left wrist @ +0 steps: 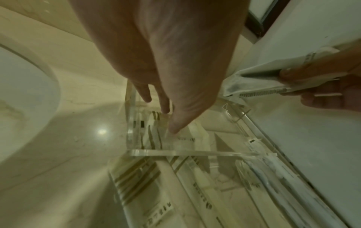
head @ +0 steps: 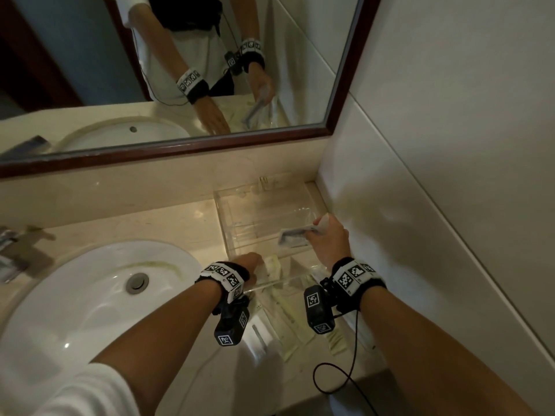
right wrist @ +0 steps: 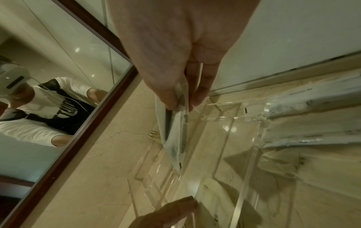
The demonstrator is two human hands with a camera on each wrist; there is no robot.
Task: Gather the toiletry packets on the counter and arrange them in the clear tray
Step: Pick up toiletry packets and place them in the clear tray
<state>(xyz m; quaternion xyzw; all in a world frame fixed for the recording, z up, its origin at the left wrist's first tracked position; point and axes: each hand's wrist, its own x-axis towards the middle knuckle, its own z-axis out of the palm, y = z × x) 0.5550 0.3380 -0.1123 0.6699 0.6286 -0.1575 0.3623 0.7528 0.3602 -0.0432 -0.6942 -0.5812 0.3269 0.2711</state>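
The clear tray [head: 264, 217] stands on the counter in the back right corner. My right hand [head: 327, 235] pinches a white packet [head: 295, 235] with a dark item inside and holds it just above the tray; the right wrist view shows the packet [right wrist: 175, 135] hanging from thumb and fingers [right wrist: 181, 104]. My left hand [head: 249, 262] reaches into the tray's near left compartment, straight fingertips [left wrist: 165, 109] touching a gold-striped packet [left wrist: 156, 131] behind the front wall [left wrist: 185, 153]. Several more packets [head: 288, 322] lie on the counter in front of the tray.
A white sink [head: 90, 295] fills the counter's left side, with the faucet [head: 12, 250] at the far left. The framed mirror [head: 180, 70] runs along the back, and a tiled wall [head: 420, 175] closes the right. A black cable [head: 345, 370] hangs from my right wrist.
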